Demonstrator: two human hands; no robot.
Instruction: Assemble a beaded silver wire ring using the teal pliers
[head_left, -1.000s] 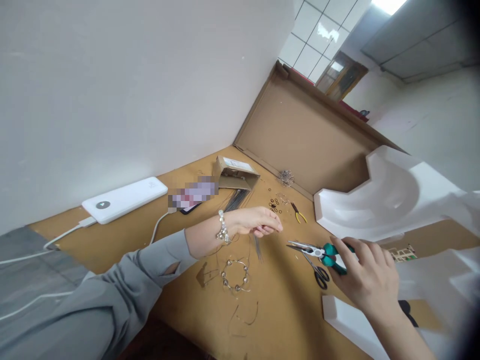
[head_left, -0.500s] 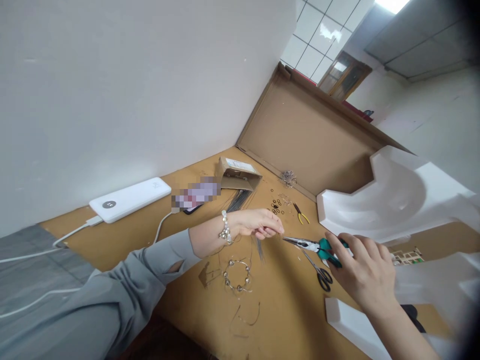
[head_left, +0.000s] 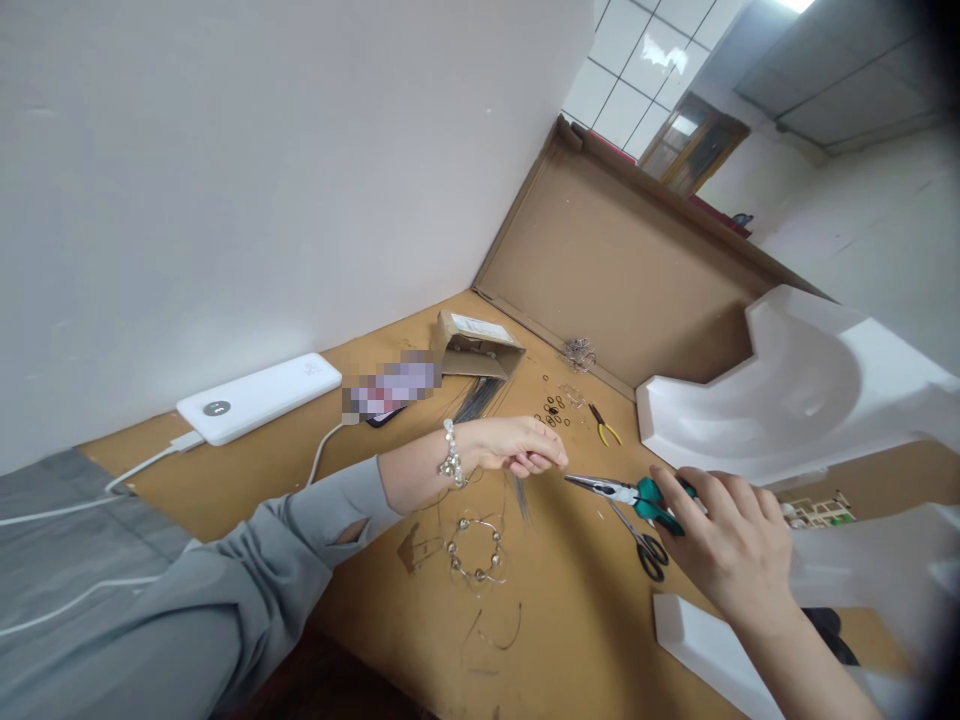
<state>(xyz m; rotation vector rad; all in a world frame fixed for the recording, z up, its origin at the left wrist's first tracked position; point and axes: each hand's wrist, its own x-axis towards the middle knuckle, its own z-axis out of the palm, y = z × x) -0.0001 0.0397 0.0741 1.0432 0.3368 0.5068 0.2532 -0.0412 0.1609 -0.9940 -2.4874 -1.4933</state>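
My left hand (head_left: 525, 445) is closed in a pinch over the middle of the table; what its fingertips hold is too fine to make out. Wrapped in my right hand (head_left: 724, 535) are the green handles of long-nose pliers (head_left: 607, 488). Their jaws point left, with the tip just beside my left fingertips. Below my left wrist lies a wire ring with several round beads (head_left: 476, 550). A loose bent wire (head_left: 506, 637) is nearer to me. Scissors with black handles (head_left: 650, 556) lie under the pliers.
Yellow-handled pliers (head_left: 606, 427), small dark rings (head_left: 553, 411) and a heap of wire bits (head_left: 580, 354) lie farther back. An open carton (head_left: 480, 348) holds grey wires. White foam pieces (head_left: 690, 425) border the right; a phone (head_left: 397, 388) and power bank (head_left: 262, 397) stand left.
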